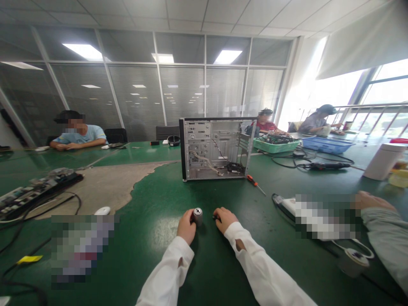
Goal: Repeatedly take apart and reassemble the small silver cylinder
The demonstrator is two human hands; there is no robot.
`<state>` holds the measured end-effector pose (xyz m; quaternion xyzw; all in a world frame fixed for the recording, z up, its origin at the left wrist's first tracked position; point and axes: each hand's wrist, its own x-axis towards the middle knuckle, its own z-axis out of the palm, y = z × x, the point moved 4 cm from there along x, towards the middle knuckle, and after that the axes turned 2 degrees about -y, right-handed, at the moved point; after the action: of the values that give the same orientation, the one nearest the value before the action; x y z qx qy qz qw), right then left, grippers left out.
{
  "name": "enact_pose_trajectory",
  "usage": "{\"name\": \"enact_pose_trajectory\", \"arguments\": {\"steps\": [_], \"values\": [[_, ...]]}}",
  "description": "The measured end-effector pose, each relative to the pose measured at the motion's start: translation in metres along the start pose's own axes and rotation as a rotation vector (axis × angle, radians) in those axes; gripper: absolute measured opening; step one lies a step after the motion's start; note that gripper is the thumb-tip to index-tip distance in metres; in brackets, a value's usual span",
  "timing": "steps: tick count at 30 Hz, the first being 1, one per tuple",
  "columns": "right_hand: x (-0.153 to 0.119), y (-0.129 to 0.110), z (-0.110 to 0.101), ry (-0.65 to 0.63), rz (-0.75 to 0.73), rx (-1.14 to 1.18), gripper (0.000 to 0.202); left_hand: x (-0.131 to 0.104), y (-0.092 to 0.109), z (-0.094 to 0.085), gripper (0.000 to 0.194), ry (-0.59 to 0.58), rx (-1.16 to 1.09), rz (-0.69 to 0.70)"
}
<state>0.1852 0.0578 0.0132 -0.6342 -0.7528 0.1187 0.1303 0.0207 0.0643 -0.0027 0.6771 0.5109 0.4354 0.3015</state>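
Note:
My left hand (187, 227) is closed around the side of a small silver metal cylinder (198, 217), which stands upright on the green table with dark marks on its top face. To the right of it, my right hand (226, 219) rests low over the table with its fingers curled. A small dark bit shows at its fingertips, too little to name. Beyond both hands stands an open computer case (216, 148), its side panel off, with loose cables and metal bays visible inside. An orange-handled screwdriver (255, 184) lies by the case's right corner.
A power strip (44, 191) and cables lie at left, near a white mouse (102, 211). At right are a co-worker's hand (371, 200), a grey cylinder (353, 262) and a white bottle (384, 161). Green (276, 146) and blue (328, 145) baskets stand farther back; other people sit around.

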Motion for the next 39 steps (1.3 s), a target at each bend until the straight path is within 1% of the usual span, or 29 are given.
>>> {"name": "enact_pose_trajectory", "arguments": {"steps": [8, 17, 30, 32, 34, 37, 39], "values": [[0.000, 0.000, 0.000, 0.002, 0.000, -0.001, 0.025, -0.001, 0.003, -0.001, 0.047, 0.000, 0.010, -0.003], [0.002, 0.001, 0.002, 0.010, -0.010, 0.004, 0.024, 0.000, -0.001, 0.001, 0.046, 0.006, -0.003, 0.009], [-0.001, -0.001, 0.000, 0.027, -0.019, 0.017, 0.025, 0.000, 0.000, 0.000, 0.049, 0.004, -0.021, 0.002], [-0.001, -0.001, -0.003, 0.076, -0.033, 0.047, 0.027, 0.000, 0.000, 0.000, 0.049, 0.007, -0.017, 0.006], [-0.003, -0.003, -0.010, 0.179, -0.072, 0.104, 0.029, 0.000, 0.002, -0.001, 0.049, 0.012, 0.004, 0.013], [-0.010, -0.011, -0.019, 0.318, -0.193, 0.212, 0.030, 0.000, 0.007, -0.001, 0.048, 0.007, 0.054, 0.043], [-0.016, -0.021, -0.021, 0.342, -0.303, 0.278, 0.032, -0.001, 0.010, -0.001, 0.047, 0.000, 0.073, 0.070]]}}
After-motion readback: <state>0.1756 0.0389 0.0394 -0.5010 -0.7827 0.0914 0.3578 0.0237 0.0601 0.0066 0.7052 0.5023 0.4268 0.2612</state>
